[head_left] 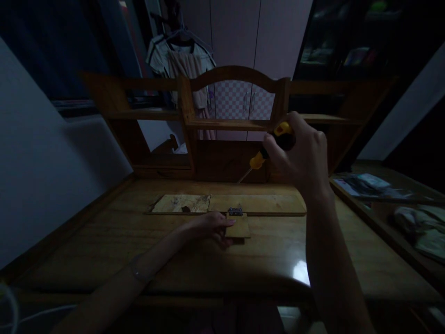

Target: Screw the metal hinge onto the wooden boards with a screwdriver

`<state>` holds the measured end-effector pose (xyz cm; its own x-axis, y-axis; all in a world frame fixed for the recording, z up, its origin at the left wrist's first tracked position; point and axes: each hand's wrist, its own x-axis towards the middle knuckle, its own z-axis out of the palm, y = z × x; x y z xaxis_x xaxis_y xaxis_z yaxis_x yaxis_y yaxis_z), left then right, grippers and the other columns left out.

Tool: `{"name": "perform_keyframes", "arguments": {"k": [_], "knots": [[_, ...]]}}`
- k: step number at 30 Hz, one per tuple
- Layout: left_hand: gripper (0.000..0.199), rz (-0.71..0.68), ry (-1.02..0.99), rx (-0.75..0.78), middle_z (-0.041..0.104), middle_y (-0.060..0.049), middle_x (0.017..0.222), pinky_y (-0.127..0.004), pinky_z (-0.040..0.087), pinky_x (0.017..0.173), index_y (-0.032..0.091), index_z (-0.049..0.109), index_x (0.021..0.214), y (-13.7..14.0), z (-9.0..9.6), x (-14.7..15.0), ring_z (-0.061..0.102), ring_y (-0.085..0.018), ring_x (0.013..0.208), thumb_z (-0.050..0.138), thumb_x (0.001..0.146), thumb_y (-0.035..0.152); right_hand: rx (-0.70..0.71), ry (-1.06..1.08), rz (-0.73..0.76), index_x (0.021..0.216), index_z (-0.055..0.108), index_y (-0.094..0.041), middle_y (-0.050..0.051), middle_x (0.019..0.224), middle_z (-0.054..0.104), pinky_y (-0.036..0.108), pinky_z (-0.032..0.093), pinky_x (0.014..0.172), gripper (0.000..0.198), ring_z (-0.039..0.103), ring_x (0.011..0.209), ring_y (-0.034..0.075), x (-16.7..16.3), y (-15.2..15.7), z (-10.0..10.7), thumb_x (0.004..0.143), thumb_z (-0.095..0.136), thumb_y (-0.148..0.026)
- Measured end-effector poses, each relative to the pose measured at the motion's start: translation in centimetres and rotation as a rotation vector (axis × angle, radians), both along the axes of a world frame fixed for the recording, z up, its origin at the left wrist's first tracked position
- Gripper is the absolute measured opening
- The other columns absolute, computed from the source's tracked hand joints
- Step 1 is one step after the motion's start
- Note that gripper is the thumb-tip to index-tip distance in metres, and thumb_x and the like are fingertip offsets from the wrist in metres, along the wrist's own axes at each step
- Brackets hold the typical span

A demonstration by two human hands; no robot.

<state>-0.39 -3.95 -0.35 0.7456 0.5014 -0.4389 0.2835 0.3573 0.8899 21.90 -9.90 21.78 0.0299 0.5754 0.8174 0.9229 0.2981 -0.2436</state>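
My right hand (301,150) is raised over the desk, its fingers closed round the yellow and black handle of a screwdriver (257,160). The thin metal shaft slants down to the left, its tip apart from the wood below. My left hand (214,226) pinches the left edge of a small square wooden board (239,226), thumb on top. A metal hinge (235,211) lies at that board's far edge, where it meets a long wooden plank (264,204). The plank's left part has a torn, rough surface with a dark patch.
The plank lies on a wooden desktop (167,260) with a wooden shelf unit (229,124) along its back. A side shelf (382,197) at right holds papers and bags. A white wall (31,153) borders the left; clothes (187,60) hang behind. A white cable (45,313) shows lower left.
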Motion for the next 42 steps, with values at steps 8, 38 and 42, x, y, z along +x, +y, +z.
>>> {"name": "perform_keyframes", "arguments": {"k": [8,38,42], "knots": [[0.059,0.142,0.354,0.845,0.069,-0.009,0.072,-0.031,0.05,0.061,0.016,0.07,0.077,3.6,3.6,-5.7,0.063,-0.02,0.062,0.059,0.076,0.074,-0.096,0.839,0.286,0.085,0.062,-0.019,-0.003,0.065,0.056,0.025,0.036,0.045,0.028,0.05,0.047,0.012,6.7,-2.6,-7.6,0.081,0.067,-0.046],[0.101,0.131,0.327,1.44,0.048,-0.016,0.142,-0.045,0.032,0.114,0.012,0.038,0.149,5.2,0.1,4.1,0.042,-0.034,0.132,0.078,0.063,0.048,-0.501,1.924,0.318,0.09,0.067,-0.017,0.01,0.083,0.07,0.025,0.057,0.064,0.021,0.068,0.07,0.017,21.7,-21.8,-19.8,0.072,0.073,-0.025],[0.102,0.14,0.228,1.415,0.051,-0.015,0.139,-0.044,0.034,0.113,0.014,0.039,0.149,5.3,0.0,10.9,0.045,-0.033,0.129,0.081,0.063,0.048,-0.526,1.762,0.231,0.091,0.071,-0.015,0.012,0.084,0.072,0.026,0.055,0.054,0.032,0.066,0.061,0.017,23.6,-22.1,-19.8,0.064,0.08,-0.029]]}}
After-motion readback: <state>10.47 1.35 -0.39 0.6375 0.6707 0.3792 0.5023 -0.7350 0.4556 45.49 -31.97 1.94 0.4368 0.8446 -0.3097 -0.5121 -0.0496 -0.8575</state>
